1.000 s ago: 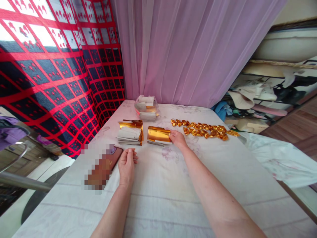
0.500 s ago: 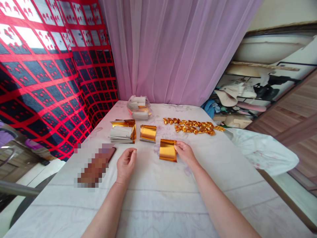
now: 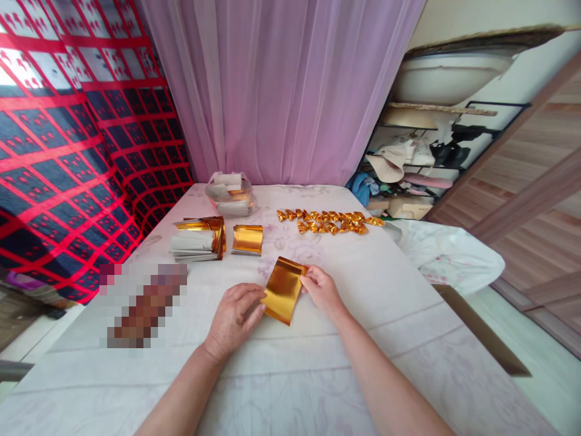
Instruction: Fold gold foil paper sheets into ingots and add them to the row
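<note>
A shiny gold foil sheet (image 3: 284, 292) is tilted just above the middle of the table. My right hand (image 3: 323, 290) pinches its right edge between thumb and fingers. At the sheet's lower left edge is my left hand (image 3: 236, 315), thumb and fingers apart; whether its fingertips touch the foil is hard to tell. Beyond the hands lies a small stack of gold sheets (image 3: 247, 240). Left of that sits a bigger pile of foil sheets (image 3: 195, 244), grey-white sides mostly showing. Twisted gold foil pieces (image 3: 333, 221) lie in rows at the back right.
A clear plastic bag (image 3: 230, 197) holding more sheets stands at the table's far left. A pixelated reddish-brown object (image 3: 149, 306) rests near the left edge. Purple curtains (image 3: 281, 91) hang behind; a shelf rack (image 3: 422, 145) and a white floral cloth (image 3: 454, 251) are on the right.
My right hand has brought the foil sheet nearer and turned it. My left hand has moved to the sheet's left edge and spread its fingers. The view has shifted right.
</note>
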Demonstrator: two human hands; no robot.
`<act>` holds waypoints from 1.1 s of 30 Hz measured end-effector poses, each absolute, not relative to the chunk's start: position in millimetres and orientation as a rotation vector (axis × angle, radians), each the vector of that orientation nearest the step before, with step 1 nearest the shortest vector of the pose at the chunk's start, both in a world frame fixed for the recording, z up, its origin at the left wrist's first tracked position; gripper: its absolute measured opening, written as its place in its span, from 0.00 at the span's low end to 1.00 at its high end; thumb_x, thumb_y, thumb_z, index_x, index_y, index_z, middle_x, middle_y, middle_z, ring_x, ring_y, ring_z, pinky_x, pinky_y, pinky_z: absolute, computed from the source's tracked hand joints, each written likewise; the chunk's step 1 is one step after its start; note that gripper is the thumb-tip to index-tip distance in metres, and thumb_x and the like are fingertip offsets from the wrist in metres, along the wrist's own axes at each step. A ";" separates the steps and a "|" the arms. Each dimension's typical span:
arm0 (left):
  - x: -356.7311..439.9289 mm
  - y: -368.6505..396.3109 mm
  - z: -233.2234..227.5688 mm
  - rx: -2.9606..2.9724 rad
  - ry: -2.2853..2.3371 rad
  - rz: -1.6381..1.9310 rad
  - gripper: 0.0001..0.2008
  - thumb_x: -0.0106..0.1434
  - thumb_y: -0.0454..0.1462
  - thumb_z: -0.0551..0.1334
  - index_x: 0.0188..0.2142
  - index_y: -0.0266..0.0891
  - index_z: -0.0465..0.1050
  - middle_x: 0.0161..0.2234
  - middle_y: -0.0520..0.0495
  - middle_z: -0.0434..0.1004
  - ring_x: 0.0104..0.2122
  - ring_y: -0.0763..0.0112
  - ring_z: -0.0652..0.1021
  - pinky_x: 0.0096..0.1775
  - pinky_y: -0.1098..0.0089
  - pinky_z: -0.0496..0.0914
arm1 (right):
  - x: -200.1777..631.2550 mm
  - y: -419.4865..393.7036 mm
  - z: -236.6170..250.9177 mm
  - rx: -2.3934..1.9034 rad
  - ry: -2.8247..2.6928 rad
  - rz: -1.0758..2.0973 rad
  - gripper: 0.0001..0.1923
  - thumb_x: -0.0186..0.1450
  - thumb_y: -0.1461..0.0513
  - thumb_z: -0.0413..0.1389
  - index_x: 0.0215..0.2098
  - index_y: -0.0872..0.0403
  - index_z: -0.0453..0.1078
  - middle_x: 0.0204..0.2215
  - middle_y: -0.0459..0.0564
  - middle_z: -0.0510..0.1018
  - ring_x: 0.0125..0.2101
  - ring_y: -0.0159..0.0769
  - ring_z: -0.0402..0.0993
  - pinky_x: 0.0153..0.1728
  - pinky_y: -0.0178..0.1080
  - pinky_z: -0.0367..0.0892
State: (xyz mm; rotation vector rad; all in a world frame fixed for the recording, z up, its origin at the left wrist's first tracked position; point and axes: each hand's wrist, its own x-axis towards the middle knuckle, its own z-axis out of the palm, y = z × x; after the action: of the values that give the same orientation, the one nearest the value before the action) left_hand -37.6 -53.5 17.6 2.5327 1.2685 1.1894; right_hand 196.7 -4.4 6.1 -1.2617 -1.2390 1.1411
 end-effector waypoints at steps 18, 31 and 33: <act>-39.2 -50.2 11.6 2.333 1.602 1.064 0.17 0.65 0.47 0.59 0.48 0.41 0.73 0.33 0.47 0.79 0.34 0.62 0.78 0.40 0.61 0.71 | 197.0 -7.1 17.1 -1.249 -0.983 1.300 0.20 0.48 0.51 0.63 0.33 0.53 0.67 0.25 0.46 0.78 0.23 0.32 0.74 0.17 0.29 0.60; -41.3 -48.3 0.4 1.961 1.549 1.262 0.11 0.64 0.44 0.59 0.36 0.44 0.80 0.24 0.53 0.80 0.22 0.70 0.78 0.28 0.71 0.72 | 208.0 -5.9 32.1 -1.062 -0.995 1.499 0.21 0.48 0.50 0.67 0.35 0.53 0.73 0.30 0.49 0.82 0.29 0.35 0.79 0.21 0.30 0.66; -41.1 -49.1 -0.7 1.901 1.554 1.289 0.12 0.65 0.44 0.58 0.38 0.42 0.78 0.22 0.54 0.79 0.21 0.71 0.78 0.27 0.73 0.72 | 210.2 -8.7 36.3 -1.028 -1.062 1.528 0.19 0.51 0.51 0.66 0.35 0.53 0.75 0.31 0.49 0.82 0.30 0.35 0.79 0.22 0.30 0.66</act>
State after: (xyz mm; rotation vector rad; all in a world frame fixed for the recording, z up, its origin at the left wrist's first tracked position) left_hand -41.1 -49.1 -0.7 1.9010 1.5545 1.2890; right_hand 210.2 -8.7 36.3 -1.0282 -1.0617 1.5281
